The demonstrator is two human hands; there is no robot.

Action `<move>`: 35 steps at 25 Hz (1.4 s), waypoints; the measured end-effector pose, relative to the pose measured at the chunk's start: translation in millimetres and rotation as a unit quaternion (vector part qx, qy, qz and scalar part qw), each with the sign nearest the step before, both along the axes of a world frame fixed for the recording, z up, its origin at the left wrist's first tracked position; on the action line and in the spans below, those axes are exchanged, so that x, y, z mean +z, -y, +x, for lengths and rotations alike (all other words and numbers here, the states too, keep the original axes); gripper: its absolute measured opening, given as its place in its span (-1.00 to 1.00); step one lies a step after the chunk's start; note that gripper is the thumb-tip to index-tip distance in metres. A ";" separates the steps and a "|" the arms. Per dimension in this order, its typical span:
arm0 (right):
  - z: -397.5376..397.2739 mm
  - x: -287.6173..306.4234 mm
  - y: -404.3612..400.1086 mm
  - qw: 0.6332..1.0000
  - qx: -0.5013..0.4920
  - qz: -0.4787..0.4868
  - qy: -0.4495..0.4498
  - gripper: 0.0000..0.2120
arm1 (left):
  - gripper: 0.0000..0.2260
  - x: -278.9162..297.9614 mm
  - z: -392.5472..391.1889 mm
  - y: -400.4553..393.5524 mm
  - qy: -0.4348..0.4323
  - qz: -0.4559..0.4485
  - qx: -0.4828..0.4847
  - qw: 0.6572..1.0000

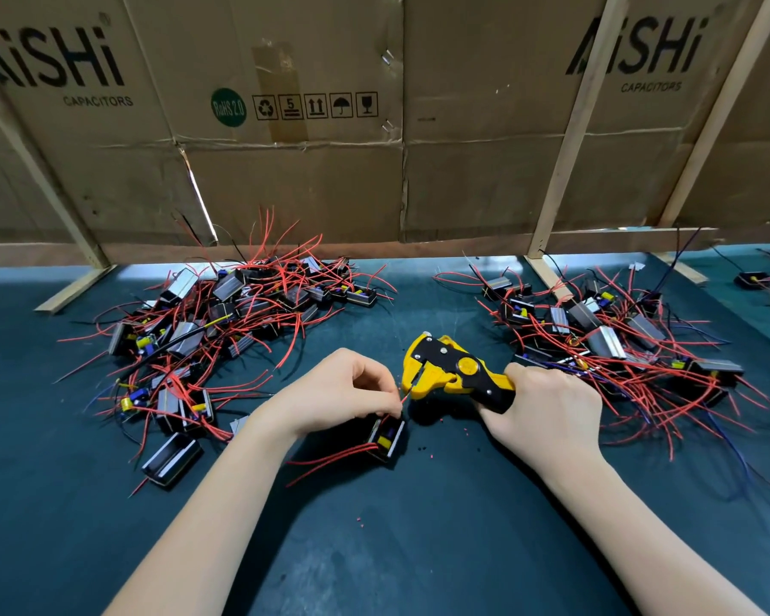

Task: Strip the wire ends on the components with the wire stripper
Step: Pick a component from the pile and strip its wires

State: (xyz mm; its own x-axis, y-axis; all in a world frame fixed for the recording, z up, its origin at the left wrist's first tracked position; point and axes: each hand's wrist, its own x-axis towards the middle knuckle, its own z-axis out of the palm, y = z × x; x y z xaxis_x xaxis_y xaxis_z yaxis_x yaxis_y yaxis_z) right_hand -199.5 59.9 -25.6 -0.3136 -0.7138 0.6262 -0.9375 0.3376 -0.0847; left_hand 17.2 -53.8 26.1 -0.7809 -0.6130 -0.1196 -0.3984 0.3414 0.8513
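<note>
Head view: a thin red wire [404,398] from a boxy black component [387,437] at mid-surface meets the yellow-and-black plastic wire stripper [456,375]. Left hand [343,393] pinches the wire; right hand [547,406] grips the stripper's handles. Tangled component piles [223,331] flank them on the dark green mat [419,526].

Wire stripper [454,371]: yellow and black, lying low over the dark mat, head pointing left. Component [387,437]: small black box with yellow and blue parts, red wires [330,460] trailing left; one red wire end [404,398] reaches up to the stripper's head.
</note>
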 end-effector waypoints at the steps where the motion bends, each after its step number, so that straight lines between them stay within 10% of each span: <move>1: -2.0 0.6 0.5 1.000 -0.004 0.001 0.003 -0.56 | -0.88 0.0 1.1 0.5 0.009 0.001 -0.009 1.000; 13: -7.2 -2.5 1.1 1.000 -0.009 0.017 -0.012 -0.47 | -0.86 4.4 13.3 9.5 -0.022 0.017 -0.015 0.999; 19: -7.0 -3.8 2.2 0.999 -0.012 0.029 -0.015 -0.47 | -0.93 21.4 0.1 -6.2 -0.339 0.185 0.052 0.921; 25: -6.9 -2.9 2.2 0.999 -0.010 0.036 -0.005 -0.48 | -0.35 13.9 -34.8 -27.8 -0.281 0.179 -0.183 0.925; 30: -7.7 -1.8 1.8 0.999 -0.006 0.047 0.020 -0.47 | -0.74 21.4 2.5 -4.6 -0.289 0.050 -0.006 0.956; 35: -9.0 1.2 -0.9 0.997 -0.014 0.042 0.069 -0.49 | -0.79 15.7 33.3 33.7 -0.274 -0.085 0.344 0.894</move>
State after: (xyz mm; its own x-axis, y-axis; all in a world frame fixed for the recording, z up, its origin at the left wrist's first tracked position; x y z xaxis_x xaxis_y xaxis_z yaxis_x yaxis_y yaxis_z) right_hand -208.6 60.9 -24.4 -0.4135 -0.7516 0.5139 -0.9088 0.3754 -0.1823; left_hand 50.5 -87.5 41.9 -0.1242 -0.9439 0.3061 -0.1024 0.3191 0.9422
